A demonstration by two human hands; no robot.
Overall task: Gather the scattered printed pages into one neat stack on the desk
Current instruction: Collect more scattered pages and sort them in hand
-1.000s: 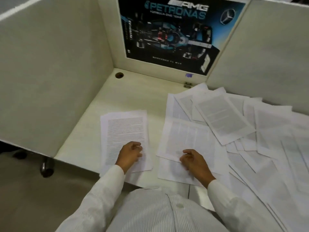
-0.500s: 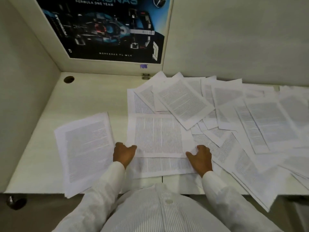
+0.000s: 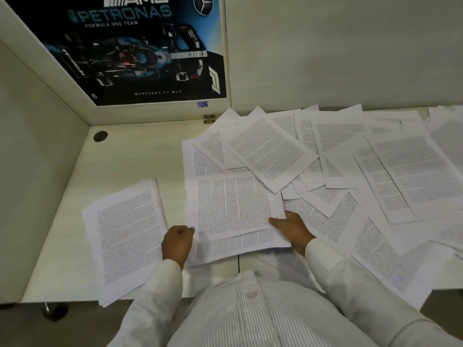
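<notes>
We see two overlapping printed pages (image 3: 233, 204) held between the grips at the near edge of the counter (image 3: 140, 156). The left grip (image 3: 178, 242), fingers curled, pinches their left margin. The right grip (image 3: 292, 227) pinches the lower right corner, thumb on top. Just left of the left grip lies the gathered stack (image 3: 127, 236). Beyond and to the right of the right grip spread the scattered pages (image 3: 390, 171). A racing poster (image 3: 140, 51) hangs beyond both grips.

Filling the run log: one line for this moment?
left hand: grips sheets, left edge | right hand: grips right edge | stack: lies left | loose pages: spread right
</notes>
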